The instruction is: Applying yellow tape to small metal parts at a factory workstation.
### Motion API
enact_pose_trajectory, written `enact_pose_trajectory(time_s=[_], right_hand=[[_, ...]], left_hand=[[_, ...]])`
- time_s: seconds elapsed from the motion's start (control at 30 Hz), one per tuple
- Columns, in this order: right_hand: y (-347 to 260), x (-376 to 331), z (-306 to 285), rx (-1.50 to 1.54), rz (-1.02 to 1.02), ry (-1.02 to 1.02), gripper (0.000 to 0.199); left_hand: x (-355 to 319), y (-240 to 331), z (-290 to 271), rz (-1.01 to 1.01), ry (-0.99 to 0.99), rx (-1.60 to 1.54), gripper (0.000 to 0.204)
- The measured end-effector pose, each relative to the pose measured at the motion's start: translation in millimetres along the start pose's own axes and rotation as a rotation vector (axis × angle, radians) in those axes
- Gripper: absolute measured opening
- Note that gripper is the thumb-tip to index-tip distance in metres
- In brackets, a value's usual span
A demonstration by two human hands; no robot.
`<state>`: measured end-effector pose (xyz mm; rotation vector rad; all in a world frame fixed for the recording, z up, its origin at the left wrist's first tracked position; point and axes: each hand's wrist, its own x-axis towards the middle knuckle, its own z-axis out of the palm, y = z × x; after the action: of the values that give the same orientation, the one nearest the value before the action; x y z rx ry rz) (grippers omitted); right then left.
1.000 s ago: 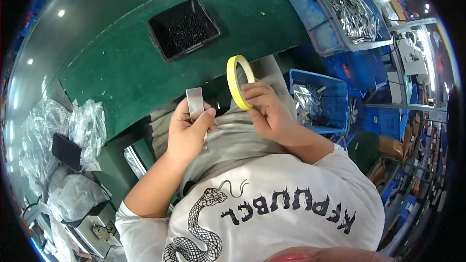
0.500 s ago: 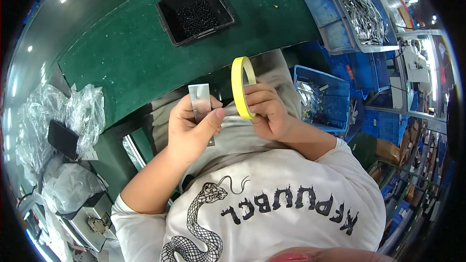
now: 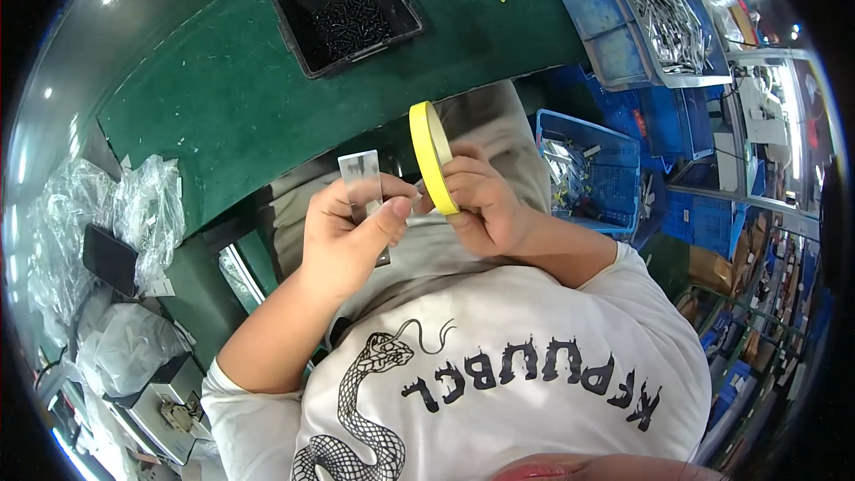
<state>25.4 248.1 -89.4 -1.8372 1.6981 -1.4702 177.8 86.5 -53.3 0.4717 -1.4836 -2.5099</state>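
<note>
My left hand [image 3: 347, 236] is closed round a flat, shiny metal strip [image 3: 361, 176], with its upper end standing above the fingers and a short lower end showing beneath the thumb. A roll of yellow tape [image 3: 429, 156] is gripped in my right hand [image 3: 485, 200], tilted on edge, with the fingers reaching inside the ring. Left thumb and fingertips come close to the roll's near side. Whether a piece of tape runs between the hands I cannot tell. Both hands are above my lap, just in front of the table edge.
On the green table [image 3: 214, 116] stands a black bin [image 3: 410, 27] of small black parts. Clear plastic bags [image 3: 147, 214] and a dark phone-like slab [image 3: 109, 258] lie at the left. Blue crates [image 3: 614, 187] with metal pieces stand at the right.
The tape roll has moved slightly left, toward the metal strip, and tilted more. My left fingertips are now nearer the roll. The view has shifted a little.
</note>
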Motion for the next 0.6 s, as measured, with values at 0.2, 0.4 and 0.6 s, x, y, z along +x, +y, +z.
enact_pose_trajectory(time_s=[0.2, 0.4, 0.6], right_hand=[[0.2, 1.2, 9.0, 0.057, -0.038, 0.067, 0.018], [-1.0, 4.0, 10.3, 0.061, 0.007, -0.082, 0.030], [-14.5, 6.3, 19.4, 0.725, 0.493, 0.149, 0.027]], left_hand=[[0.2, 7.2, 3.6, -0.027, -0.027, -0.025, 0.014], [-3.7, 12.0, 7.4, -0.011, -0.015, 0.122, 0.012], [-1.8, 10.3, 9.0, -0.025, 0.033, 0.272, 0.010]])
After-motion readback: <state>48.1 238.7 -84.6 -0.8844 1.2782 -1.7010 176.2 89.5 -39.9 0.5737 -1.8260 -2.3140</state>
